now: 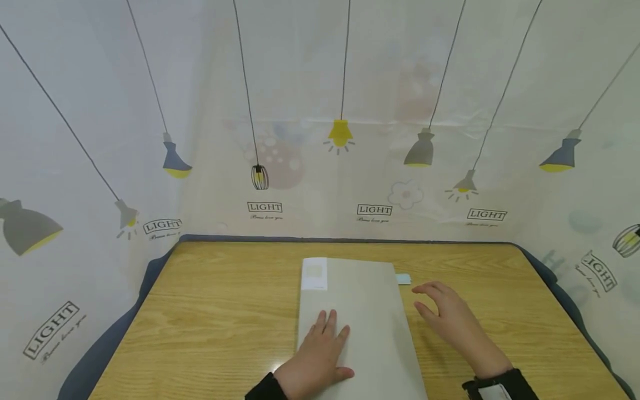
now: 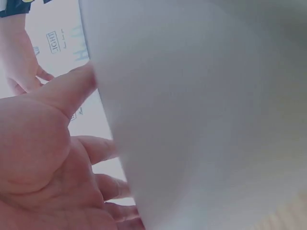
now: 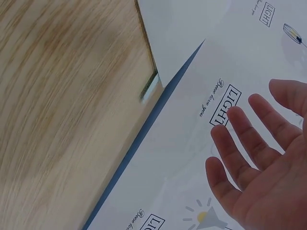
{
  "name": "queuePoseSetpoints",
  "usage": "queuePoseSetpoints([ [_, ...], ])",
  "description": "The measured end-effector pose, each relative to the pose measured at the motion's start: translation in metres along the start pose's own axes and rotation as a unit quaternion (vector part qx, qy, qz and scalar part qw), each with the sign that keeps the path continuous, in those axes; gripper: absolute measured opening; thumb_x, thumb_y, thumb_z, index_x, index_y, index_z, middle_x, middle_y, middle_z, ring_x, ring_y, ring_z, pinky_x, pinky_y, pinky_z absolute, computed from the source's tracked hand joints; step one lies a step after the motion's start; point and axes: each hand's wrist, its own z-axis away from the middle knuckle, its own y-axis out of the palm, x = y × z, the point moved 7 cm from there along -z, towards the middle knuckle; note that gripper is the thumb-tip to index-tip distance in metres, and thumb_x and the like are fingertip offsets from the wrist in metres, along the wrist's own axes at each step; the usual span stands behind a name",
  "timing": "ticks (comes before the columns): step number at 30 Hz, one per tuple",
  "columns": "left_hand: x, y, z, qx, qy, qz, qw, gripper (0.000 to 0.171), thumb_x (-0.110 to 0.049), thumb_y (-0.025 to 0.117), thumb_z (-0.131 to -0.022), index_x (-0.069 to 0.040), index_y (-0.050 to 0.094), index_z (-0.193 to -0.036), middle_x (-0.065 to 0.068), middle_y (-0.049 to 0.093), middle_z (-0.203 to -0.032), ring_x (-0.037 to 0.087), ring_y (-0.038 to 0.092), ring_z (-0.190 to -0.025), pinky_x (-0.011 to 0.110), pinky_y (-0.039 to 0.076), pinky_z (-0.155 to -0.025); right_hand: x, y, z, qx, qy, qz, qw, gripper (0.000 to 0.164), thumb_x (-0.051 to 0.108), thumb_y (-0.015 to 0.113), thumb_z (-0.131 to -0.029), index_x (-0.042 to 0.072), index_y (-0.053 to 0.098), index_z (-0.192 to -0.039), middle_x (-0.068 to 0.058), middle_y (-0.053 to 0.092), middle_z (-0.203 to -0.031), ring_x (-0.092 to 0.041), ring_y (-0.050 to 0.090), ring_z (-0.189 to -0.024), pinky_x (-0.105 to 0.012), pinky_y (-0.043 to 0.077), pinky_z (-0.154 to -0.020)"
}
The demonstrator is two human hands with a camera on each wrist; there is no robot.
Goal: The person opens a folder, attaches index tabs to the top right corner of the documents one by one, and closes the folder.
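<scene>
A large, flat, pale grey folder (image 1: 375, 316) lies on the wooden table, a white label (image 1: 314, 275) at its far left corner. From its right edge, near the far end, a small light blue tab (image 1: 403, 279) sticks out. My left hand (image 1: 320, 355) rests on the folder's left part with the fingers spread. In the left wrist view, the fingertips of the left hand (image 2: 53, 153) meet the pale cover (image 2: 192, 115). Right of the folder, over the table, my right hand (image 1: 452, 319) is held with loosely bent fingers close to the tab. Nothing is in the right palm (image 3: 273, 187).
Wood-grain tabletop (image 1: 215, 300) extends on both sides of the folder. A white curtain (image 1: 310, 66) printed with hanging lamps and the word LIGHT surrounds the table's back and sides. Dark blue edging (image 1: 300, 239) runs along the table's far edge.
</scene>
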Motion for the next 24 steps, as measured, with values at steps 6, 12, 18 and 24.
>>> queuePoseSetpoints([
  [6,0.002,-0.006,0.005,-0.007,-0.004,0.024,0.9997,0.081,-0.057,0.064,-0.080,-0.012,0.041,-0.143,0.024,0.023,-0.152,0.042,0.020,-0.141,0.051,0.032,-0.107,0.000,-0.003,0.000,-0.004,0.004,-0.004,1.000,0.027,0.019,0.064,-0.090,0.010,0.063,-0.115,-0.011,0.060,-0.116,-0.035,0.056,-0.110,-0.054,0.046,-0.088],
  [12,0.001,-0.010,0.006,-0.007,-0.005,0.042,0.9991,0.080,-0.056,0.065,-0.080,-0.012,0.040,-0.143,0.024,0.022,-0.153,0.042,0.019,-0.141,0.053,0.031,-0.107,-0.002,-0.004,0.001,0.002,0.004,-0.018,1.000,0.028,0.019,0.064,-0.090,0.010,0.063,-0.117,-0.011,0.060,-0.116,-0.035,0.056,-0.110,-0.054,0.045,-0.089],
  [18,0.002,-0.016,0.005,-0.010,-0.017,0.094,0.9954,0.077,-0.052,0.067,-0.081,-0.013,0.041,-0.142,0.023,0.022,-0.153,0.042,0.019,-0.141,0.053,0.030,-0.108,-0.007,-0.004,0.005,0.011,0.014,-0.064,0.998,0.031,0.026,0.061,-0.093,0.011,0.061,-0.120,-0.009,0.059,-0.119,-0.030,0.056,-0.108,-0.051,0.047,-0.088],
  [24,0.008,-0.028,0.005,-0.024,-0.029,0.129,0.9909,0.072,-0.048,0.065,-0.084,-0.014,0.042,-0.142,0.021,0.027,-0.152,0.044,0.025,-0.138,0.054,0.032,-0.107,-0.009,-0.012,0.010,0.019,0.034,-0.102,0.994,0.043,0.033,0.055,-0.096,0.005,0.053,-0.128,-0.016,0.056,-0.124,-0.033,0.054,-0.109,-0.052,0.046,-0.086],
])
